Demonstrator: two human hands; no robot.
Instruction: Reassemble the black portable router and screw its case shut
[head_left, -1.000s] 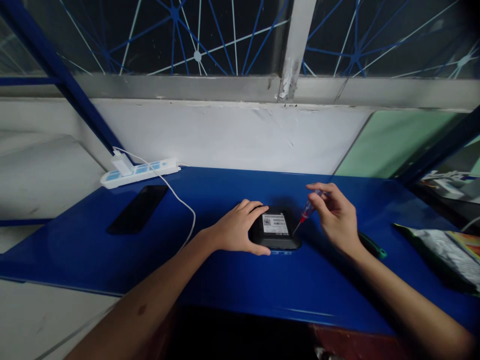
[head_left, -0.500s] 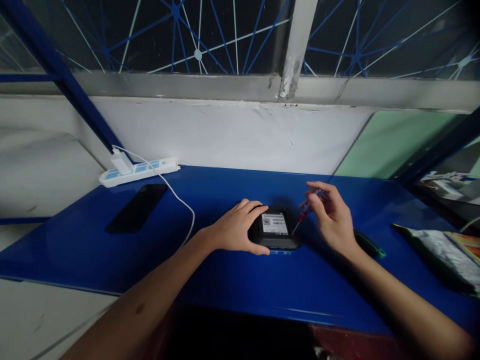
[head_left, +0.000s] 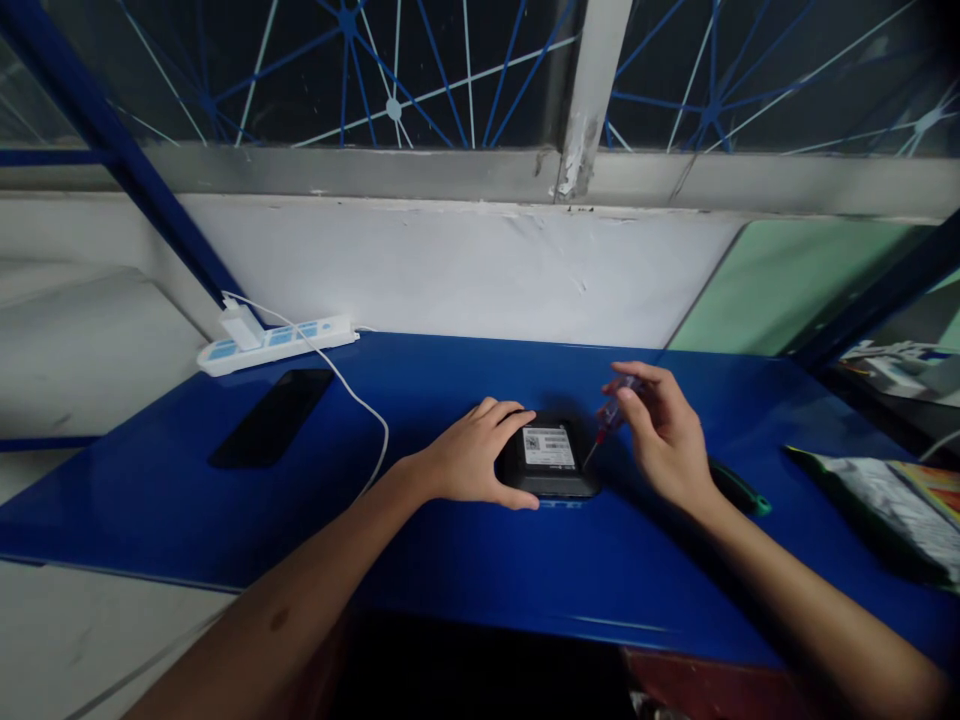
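Observation:
A small black device point(head_left: 550, 462) with a white label lies flat on the blue table point(head_left: 450, 570). My left hand point(head_left: 472, 455) is wrapped round its left side, fingers curled over the top edge and thumb at the front. My right hand point(head_left: 664, 430) pinches a small red-handled screwdriver point(head_left: 606, 425), tilted with its tip at the device's right edge.
A white power strip point(head_left: 277, 343) with a plugged-in charger and white cable sits at the back left. A black phone point(head_left: 271, 431) lies face up near it. A green-tipped tool point(head_left: 739, 488) rests behind my right wrist. A crumpled packet point(head_left: 885, 500) lies at the right edge.
My right hand and the screwdriver have shifted slightly left, and the fingers have turned a little on the handle. My left hand and the device stay put.

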